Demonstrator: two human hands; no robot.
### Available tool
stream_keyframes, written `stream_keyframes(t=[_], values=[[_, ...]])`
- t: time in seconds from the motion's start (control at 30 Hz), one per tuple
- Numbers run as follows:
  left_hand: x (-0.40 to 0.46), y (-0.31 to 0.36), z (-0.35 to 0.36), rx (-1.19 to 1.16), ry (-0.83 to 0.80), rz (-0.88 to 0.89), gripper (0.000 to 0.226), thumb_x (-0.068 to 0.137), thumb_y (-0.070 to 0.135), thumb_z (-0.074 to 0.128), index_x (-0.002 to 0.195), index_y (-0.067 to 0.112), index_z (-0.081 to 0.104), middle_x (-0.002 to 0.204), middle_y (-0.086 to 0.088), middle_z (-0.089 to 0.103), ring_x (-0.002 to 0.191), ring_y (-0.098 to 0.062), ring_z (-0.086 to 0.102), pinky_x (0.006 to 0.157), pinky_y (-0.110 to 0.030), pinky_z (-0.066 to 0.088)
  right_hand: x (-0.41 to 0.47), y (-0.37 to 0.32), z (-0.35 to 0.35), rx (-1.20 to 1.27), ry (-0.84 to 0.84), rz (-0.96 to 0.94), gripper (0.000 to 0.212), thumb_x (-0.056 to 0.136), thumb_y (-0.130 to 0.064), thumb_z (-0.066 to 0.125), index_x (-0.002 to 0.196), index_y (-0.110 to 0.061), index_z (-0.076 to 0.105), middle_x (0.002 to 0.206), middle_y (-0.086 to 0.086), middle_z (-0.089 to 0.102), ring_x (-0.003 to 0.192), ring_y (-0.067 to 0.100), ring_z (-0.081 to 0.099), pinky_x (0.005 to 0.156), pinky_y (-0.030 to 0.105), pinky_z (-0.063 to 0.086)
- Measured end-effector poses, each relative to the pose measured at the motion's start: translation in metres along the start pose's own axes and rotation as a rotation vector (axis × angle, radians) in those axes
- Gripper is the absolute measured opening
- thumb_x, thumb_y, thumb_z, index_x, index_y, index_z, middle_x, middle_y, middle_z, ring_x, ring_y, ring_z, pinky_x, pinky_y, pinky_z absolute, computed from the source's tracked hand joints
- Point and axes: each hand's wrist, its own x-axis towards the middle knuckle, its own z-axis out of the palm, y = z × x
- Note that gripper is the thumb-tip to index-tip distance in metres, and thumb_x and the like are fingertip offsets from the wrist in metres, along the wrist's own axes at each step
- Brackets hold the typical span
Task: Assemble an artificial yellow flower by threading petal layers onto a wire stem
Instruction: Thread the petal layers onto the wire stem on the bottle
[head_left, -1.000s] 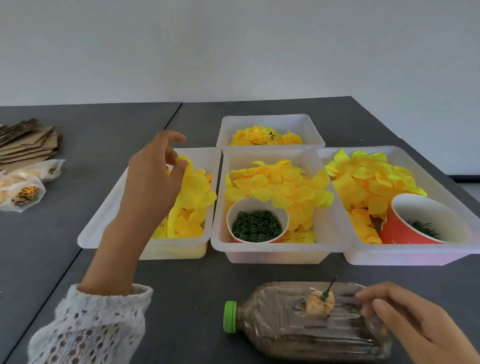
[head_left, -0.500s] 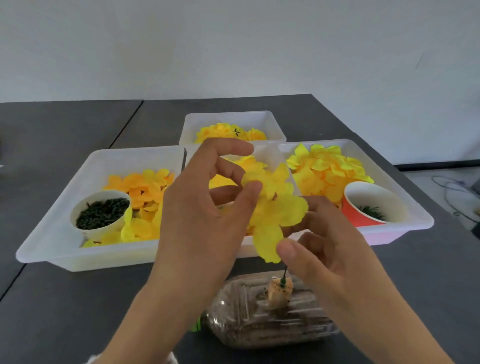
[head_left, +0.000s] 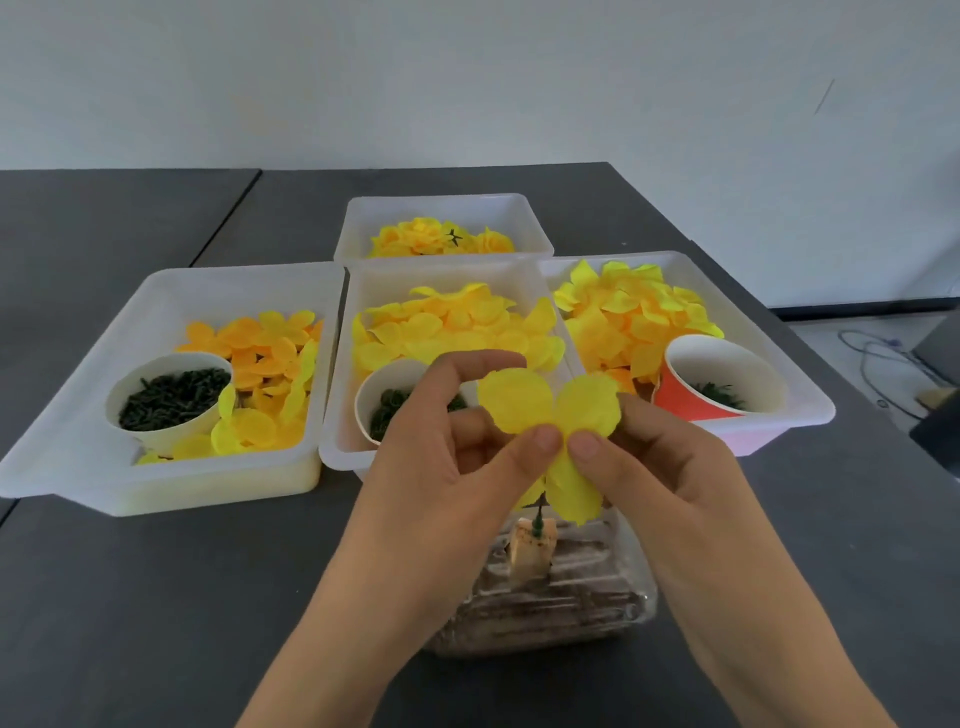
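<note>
We hold a yellow petal layer (head_left: 550, 415) between both hands, just above the green wire stem (head_left: 539, 519). Our left hand (head_left: 441, 467) pinches it with the thumb on the near face, close to its centre, the other fingers curled behind; our right hand (head_left: 670, 467) pinches the same layer from the right side, thumb tip beside the left thumb tip. The stem stands upright in a small tan block (head_left: 531, 548) fixed on a clear plastic bottle (head_left: 545, 597) lying on its side on the dark grey table (head_left: 156, 597), near us. Whether the stem tip touches the petal layer we cannot tell, since the lowest petal hides it.

Beyond the hands sit four white plastic bins. The left bin (head_left: 67, 467) holds orange and yellow petals and a white cup of dark green pieces (head_left: 169, 397). The middle bin (head_left: 343, 452) holds yellow petals and a second white cup (head_left: 384, 400), partly hidden by our left hand. The right bin (head_left: 800, 410) holds yellow petals and a tilted orange cup (head_left: 701, 384). The far bin (head_left: 441, 208) holds finished yellow flowers (head_left: 441, 239).
</note>
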Motion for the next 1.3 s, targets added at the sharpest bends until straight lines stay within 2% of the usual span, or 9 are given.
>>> stream_keyframes(t=[0.17,0.23,0.3,0.47,0.57,0.63,0.8,1.03,1.3], values=[[-0.003,-0.003,0.008,0.008,-0.033,0.013,0.041,0.08,0.042,0.07,0.118,0.039,0.055,0.088,-0.029,0.063,0.063,-0.015,0.054,0.055,-0.021,0.047,-0.001,-0.003,-0.003,0.031,0.046,0.007,0.025,0.085,-0.033,0.065,0.061,-0.027,0.068,0.058,-0.002,0.064,0.059,0.015,0.062,0.062,0.023,0.055],[-0.009,-0.007,0.01,-0.003,0.0,0.023,0.036,0.084,0.039,0.071,0.117,0.038,0.056,0.089,-0.022,0.068,0.078,-0.031,0.065,0.071,-0.041,0.058,-0.002,0.0,-0.005,0.075,0.032,0.048,0.023,0.08,-0.032,0.062,0.06,-0.022,0.068,0.06,0.0,0.066,0.059,0.014,0.063,0.061,0.021,0.055],[-0.016,-0.008,0.013,0.019,0.072,0.057,0.033,0.082,0.036,0.066,0.114,0.036,0.058,0.08,-0.011,0.071,0.081,-0.036,0.066,0.074,-0.053,0.056,-0.005,0.006,-0.006,0.117,0.012,0.119,0.02,0.076,-0.035,0.062,0.064,-0.021,0.071,0.066,-0.001,0.071,0.063,0.009,0.065,0.064,0.017,0.052],[-0.023,-0.01,0.016,0.0,0.177,0.137,0.025,0.085,0.029,0.063,0.11,0.033,0.06,0.067,0.002,0.063,0.058,-0.011,0.057,0.054,-0.02,0.048,-0.007,0.014,0.0,0.266,0.003,0.2,0.02,0.074,-0.038,0.073,0.079,-0.019,0.076,0.076,0.0,0.072,0.067,0.01,0.064,0.067,0.022,0.053],[-0.023,-0.014,0.013,-0.038,0.149,0.085,0.029,0.085,0.025,0.062,0.114,0.03,0.059,0.074,-0.006,0.068,0.07,-0.032,0.062,0.06,-0.037,0.053,-0.007,0.015,0.002,0.276,0.011,0.196,0.02,0.075,-0.037,0.074,0.08,-0.018,0.075,0.079,0.007,0.072,0.07,0.019,0.065,0.069,0.03,0.056],[-0.023,-0.02,0.01,-0.044,0.138,0.046,0.031,0.085,0.025,0.062,0.115,0.032,0.058,0.076,-0.007,0.069,0.073,-0.034,0.063,0.063,-0.044,0.054,-0.008,0.018,0.004,0.265,0.016,0.212,0.026,0.073,-0.037,0.068,0.084,-0.014,0.074,0.082,0.012,0.072,0.072,0.024,0.067,0.068,0.035,0.057],[-0.022,-0.034,0.007,-0.081,0.105,0.022,0.037,0.085,0.025,0.063,0.12,0.03,0.054,0.069,-0.002,0.065,0.066,-0.016,0.06,0.061,-0.024,0.051,-0.011,0.025,0.006,0.19,0.04,0.215,0.031,0.074,-0.038,0.065,0.092,-0.015,0.075,0.09,0.008,0.074,0.081,0.021,0.07,0.07,0.028,0.058],[-0.018,-0.036,0.009,-0.208,0.097,0.047,0.038,0.086,0.023,0.063,0.123,0.027,0.054,0.085,-0.019,0.068,0.077,-0.022,0.065,0.069,-0.029,0.055,-0.008,0.023,0.009,0.194,0.082,0.172,0.028,0.075,-0.037,0.066,0.086,-0.012,0.073,0.085,0.014,0.072,0.076,0.028,0.067,0.073,0.051,0.059],[-0.016,-0.04,0.011,-0.189,0.096,0.034,0.039,0.086,0.028,0.063,0.123,0.028,0.053,0.086,-0.021,0.067,0.073,-0.02,0.061,0.064,-0.026,0.051,-0.006,0.025,0.005,0.198,0.095,0.219,0.032,0.072,-0.037,0.065,0.089,-0.011,0.073,0.085,0.013,0.073,0.074,0.026,0.07,0.068,0.035,0.06]])
